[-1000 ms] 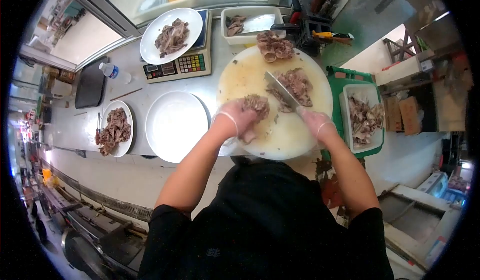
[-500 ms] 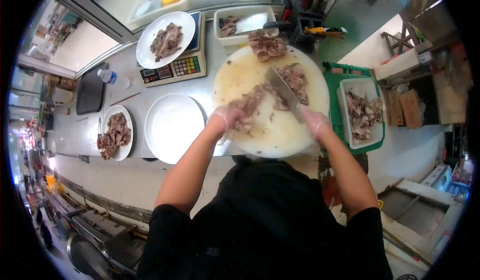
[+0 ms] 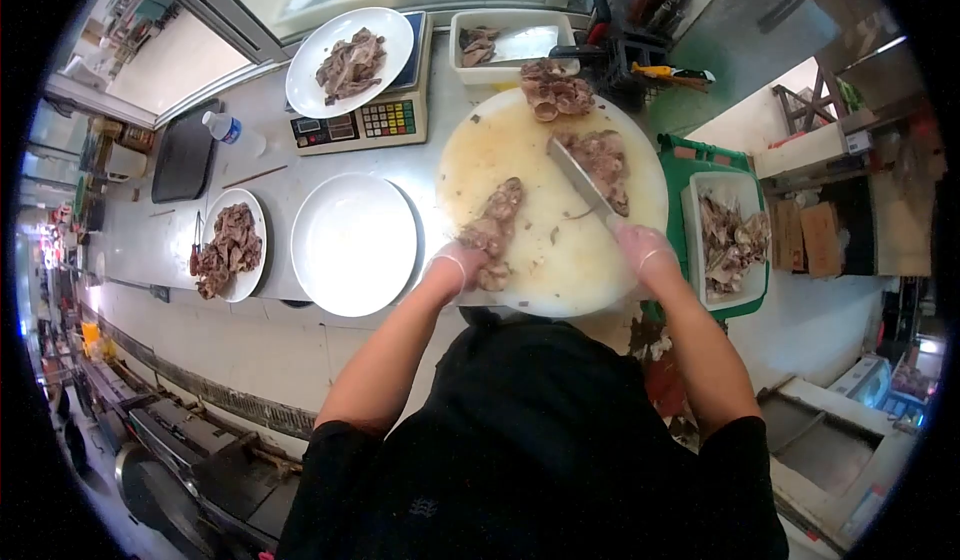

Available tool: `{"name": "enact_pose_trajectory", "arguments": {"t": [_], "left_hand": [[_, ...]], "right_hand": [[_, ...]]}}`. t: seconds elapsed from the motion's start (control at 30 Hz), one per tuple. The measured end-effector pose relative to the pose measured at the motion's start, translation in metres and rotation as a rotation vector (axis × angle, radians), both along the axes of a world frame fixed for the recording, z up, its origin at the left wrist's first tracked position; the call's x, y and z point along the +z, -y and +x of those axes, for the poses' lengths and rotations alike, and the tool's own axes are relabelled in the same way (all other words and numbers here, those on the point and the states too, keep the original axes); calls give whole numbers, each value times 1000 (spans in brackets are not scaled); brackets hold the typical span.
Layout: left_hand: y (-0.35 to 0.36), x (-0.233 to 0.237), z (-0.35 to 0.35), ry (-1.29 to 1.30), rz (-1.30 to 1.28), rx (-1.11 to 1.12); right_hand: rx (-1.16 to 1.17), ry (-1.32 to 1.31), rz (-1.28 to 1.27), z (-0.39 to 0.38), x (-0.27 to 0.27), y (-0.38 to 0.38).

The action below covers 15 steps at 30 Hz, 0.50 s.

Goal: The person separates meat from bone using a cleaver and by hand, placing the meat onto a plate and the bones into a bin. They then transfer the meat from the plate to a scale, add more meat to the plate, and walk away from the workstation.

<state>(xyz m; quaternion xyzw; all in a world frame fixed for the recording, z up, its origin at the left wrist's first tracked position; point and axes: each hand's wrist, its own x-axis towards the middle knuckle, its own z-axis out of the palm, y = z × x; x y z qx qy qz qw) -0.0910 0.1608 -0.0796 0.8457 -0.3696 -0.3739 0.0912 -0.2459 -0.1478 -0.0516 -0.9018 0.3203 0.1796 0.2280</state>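
Meat is spread in three separate heaps on the round cutting board, which is placed at the right part of the metal table. By the right hand, the handle of a broad knife is held, with the fingers closed around it. The blade is directed away from the body and is tilted toward the left; it is set along the left side of the middle heap. By the left hand, the near end of the long heap is touched, close to the board's left edge. Its fingers are bent and partly hidden, so it cannot be told whether the meat is gripped or only pressed. The far heap is left at the far edge of the board, well apart from the left hand.

Just beside the board, on the left, a large white plate is placed. Farther left, cooked-looking pieces are carried by an oval plate. Behind, a plate with sliced pieces is supported by the scale. Behind the board, a white container is seen, in which dark pieces are kept. At the right, more pieces are contained in a white tub, which is held by a green crate.
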Motion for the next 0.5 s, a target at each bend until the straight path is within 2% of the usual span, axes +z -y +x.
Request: {"name": "enact_pose_trajectory", "arguments": {"t": [0.07,0.13,0.2,0.23,0.27,0.3,0.33,0.37,0.43,0.5], "left_hand": [[7,-4,0,23,-101,-48],[13,-4,-3,48,-201,-92],[16,-2,-7,-426,-70,350],[8,4,-12,-342,-120,249],[-4,-4,-15,-342,-121,257],[-15,-6,-17,-214,-260,162],[-22,-9,-18,-85,-395,64],[-25,-13,-19,-87,-392,70],[-17,28,-17,-670,-84,810],[-20,23,-18,-697,-134,824]], "right_hand": [[174,-2,-14,5,-11,13],[188,15,14,4,-9,12],[204,30,42,1,-3,5],[194,32,110,0,5,-7],[184,33,180,3,11,-17],[190,29,182,6,12,-26],[224,115,245,8,12,-35],[258,202,308,13,13,-46],[239,194,358,38,46,-74],[217,184,401,58,57,-98]]}}
